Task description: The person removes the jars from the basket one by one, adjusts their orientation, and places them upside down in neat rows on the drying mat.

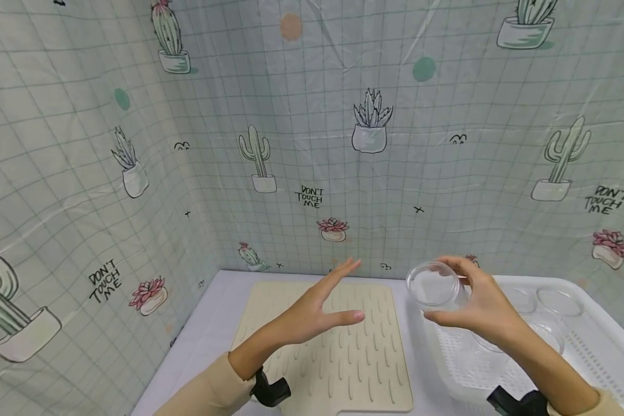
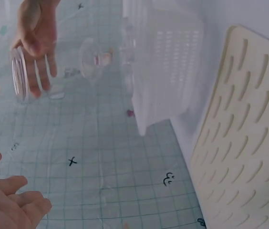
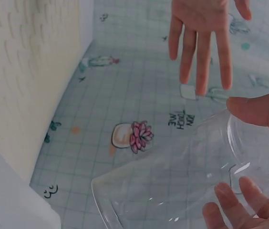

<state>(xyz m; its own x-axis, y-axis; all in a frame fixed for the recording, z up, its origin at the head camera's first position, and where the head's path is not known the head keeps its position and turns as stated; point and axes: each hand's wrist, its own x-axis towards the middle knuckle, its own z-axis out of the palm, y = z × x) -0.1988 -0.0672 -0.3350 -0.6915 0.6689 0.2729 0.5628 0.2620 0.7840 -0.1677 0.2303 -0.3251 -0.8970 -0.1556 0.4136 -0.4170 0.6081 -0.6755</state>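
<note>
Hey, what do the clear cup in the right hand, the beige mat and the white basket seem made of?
Clear cup: glossy glass or hard plastic, see-through with bright highlights; I can't tell which. Beige mat: probably matte silicone or soft plastic, given its dull surface and repeated curved relief. White basket: likely smooth moulded plastic, given its milky walls and rows of holes.

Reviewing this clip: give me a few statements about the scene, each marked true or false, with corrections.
1. The right hand holds a clear cup. True.
2. The left hand also grips the cup. False: it holds nothing and is apart from the cup.
3. The ridged mat is beige. True.
4. The white tray stands left of the mat in the head view. False: it stands right.
</note>
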